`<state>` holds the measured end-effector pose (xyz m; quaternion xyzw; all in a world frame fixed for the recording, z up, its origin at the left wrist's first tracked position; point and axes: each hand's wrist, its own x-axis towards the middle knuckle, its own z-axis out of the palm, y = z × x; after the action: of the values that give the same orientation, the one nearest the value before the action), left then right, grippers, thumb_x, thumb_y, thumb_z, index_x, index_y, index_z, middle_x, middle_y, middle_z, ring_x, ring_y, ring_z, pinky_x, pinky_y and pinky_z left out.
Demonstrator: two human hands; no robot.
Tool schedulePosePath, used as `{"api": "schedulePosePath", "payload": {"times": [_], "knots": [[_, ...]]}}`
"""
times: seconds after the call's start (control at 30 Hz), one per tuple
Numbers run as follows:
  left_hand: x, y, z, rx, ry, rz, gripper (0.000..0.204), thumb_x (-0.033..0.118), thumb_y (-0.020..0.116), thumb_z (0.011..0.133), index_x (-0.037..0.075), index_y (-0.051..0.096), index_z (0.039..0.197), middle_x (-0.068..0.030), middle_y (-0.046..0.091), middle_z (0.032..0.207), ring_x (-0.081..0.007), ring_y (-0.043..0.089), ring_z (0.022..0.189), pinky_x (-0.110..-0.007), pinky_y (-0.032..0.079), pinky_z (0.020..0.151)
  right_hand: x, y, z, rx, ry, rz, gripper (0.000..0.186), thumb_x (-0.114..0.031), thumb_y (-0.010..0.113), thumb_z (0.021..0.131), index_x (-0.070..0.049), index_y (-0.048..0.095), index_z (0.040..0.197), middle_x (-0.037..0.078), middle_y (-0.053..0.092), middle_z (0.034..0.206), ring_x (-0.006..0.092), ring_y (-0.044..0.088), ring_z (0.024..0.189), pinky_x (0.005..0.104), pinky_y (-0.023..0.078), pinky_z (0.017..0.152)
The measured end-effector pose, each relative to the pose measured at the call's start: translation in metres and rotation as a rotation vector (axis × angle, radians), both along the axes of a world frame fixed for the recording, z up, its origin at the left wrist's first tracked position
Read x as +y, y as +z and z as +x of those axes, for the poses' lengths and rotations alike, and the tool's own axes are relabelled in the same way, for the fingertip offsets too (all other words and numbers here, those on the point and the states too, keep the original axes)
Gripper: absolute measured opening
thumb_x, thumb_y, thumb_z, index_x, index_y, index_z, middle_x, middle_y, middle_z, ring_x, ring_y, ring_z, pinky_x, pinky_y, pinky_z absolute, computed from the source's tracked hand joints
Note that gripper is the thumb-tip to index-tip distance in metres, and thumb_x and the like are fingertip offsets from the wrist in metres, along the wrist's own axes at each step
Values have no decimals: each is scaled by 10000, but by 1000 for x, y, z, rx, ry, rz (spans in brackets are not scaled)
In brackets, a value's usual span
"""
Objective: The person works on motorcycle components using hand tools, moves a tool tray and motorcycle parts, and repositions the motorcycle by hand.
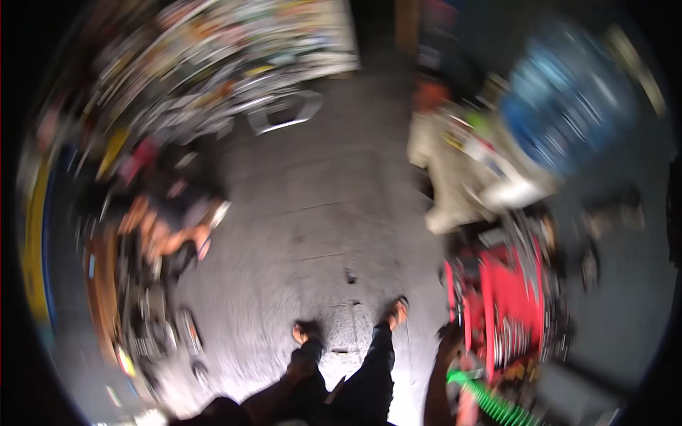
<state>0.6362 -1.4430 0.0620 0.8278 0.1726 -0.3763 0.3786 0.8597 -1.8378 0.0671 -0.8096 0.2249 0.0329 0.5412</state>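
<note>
Motion smears most of the picture. My left hand (302,363) hangs low in front of my left leg, at the end of a forearm that comes in from the lower edge. Its fingers are too blurred to make out, and nothing shows in it. On the other side, my right hand (450,339) is beside the left edge of a red tool cart (508,302). Whether it touches the cart cannot be told, and its fingers are dark and smeared. A green coiled hose (490,397) lies just to the right of my right forearm.
Another person (170,220) is low down at the left, near metal parts (153,326). A large blue water jug (568,96) stands at the upper right above a pale cloth (455,170). Cluttered shelves (234,50) line the back left. Grey floor (298,184) lies between.
</note>
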Motion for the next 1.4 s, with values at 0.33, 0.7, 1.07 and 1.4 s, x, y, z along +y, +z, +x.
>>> {"api": "schedulePosePath", "payload": {"times": [0.33,0.7,1.07,1.4], "knots": [[137,140,-53,-770,1019,-330,306,220,374,958,16,563,1086,-106,642,913,-199,627,800,-327,491,707,402,134,-188,91,1434,141,181,-203,459,919,-25,489,931,147,602,771,272,605,689,377,460,604],[334,232,-241,-635,1580,91,208,185,548,865,60,636,1006,-61,675,770,-150,660,639,-283,514,585,694,195,-328,35,2165,-47,315,-252,497,902,-20,493,1115,195,541,1129,318,545,1040,375,417,874],[428,65,-453,-325,1918,166,355,295,456,909,29,561,1120,-118,667,957,-208,656,812,-304,505,679,943,98,-470,610,2078,348,221,-240,518,893,-35,558,967,123,630,760,220,640,643,322,500,565],[497,48,-637,-117,2324,98,273,250,510,878,36,643,983,-109,682,811,-184,659,688,-301,505,640,1206,139,-603,451,1713,279,233,-222,442,938,-15,536,886,71,595,614,157,614,525,242,469,439]]}}
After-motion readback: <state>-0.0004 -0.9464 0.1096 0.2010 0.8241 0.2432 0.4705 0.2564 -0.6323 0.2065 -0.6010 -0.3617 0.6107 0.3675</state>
